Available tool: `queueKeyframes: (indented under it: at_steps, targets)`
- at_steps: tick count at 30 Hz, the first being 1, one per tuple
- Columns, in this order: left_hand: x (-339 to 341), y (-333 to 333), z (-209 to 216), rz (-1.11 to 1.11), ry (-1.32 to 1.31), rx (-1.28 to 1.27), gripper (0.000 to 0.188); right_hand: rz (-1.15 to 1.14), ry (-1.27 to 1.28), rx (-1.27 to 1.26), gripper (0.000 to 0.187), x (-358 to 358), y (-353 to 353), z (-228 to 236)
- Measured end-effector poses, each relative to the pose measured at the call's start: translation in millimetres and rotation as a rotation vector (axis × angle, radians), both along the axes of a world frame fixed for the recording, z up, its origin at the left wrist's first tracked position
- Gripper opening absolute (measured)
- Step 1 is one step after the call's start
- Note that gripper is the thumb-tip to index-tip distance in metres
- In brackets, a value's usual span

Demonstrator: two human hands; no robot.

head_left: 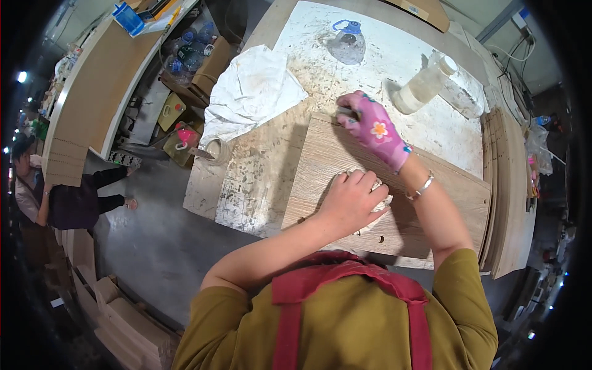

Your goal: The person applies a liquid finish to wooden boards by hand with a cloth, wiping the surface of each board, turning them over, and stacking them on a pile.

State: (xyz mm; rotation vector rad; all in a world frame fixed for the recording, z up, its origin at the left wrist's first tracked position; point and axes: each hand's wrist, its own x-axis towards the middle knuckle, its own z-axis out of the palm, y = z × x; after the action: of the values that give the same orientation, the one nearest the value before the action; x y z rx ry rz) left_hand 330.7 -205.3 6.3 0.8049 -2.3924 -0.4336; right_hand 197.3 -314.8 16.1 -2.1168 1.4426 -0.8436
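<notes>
My left hand (pixel 351 200), bare, presses a crumpled whitish rag (pixel 381 203) onto a wood-grain board (pixel 320 163), its fingers wrapped over the rag. Over the board's far edge is my right hand (pixel 376 129), in a pink-purple glove with a flower print. The right fingers and thumb curl toward each other around something small that I cannot make out. The board lies flat on the worktable and shows small holes near its near edge and right end. A bottle with pale contents and a white cap (pixel 425 83) stands beyond the right hand.
A white cloth (pixel 250 92) and a small jar (pixel 214 152) lie left on the stained table (pixel 246 191). Behind stands a clear jug with blue handle (pixel 347 43). More boards (pixel 505 197) are stacked at right. Another person (pixel 68 197) works at the far left.
</notes>
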Motion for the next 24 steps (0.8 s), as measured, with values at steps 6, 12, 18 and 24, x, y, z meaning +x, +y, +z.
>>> queueKeyframes:
  at_steps: [6, 12, 18, 24]
  targets:
    - [-1.6, -2.0, 3.0, -0.012, -0.035, -0.007, 0.030, -0.003, -0.101, -0.043, 0.020, 38.4, -12.0, -1.4]
    - [-4.8, -0.7, 1.2, -0.006, -0.051, 0.053, 0.028, -0.032, -0.039, -0.042, 0.022, -32.3, 27.0, 5.7]
    - [-3.8, -0.3, 9.9, -0.002, -0.093, 0.091, 0.029, -0.238, 0.023, 0.006, 0.022, -109.5, 73.5, 15.7]
    - [-11.0, 1.0, 4.7, -0.007, -0.087, 0.051, 0.030, -0.180, -0.003, 0.027, 0.024, -46.5, 41.4, 5.2]
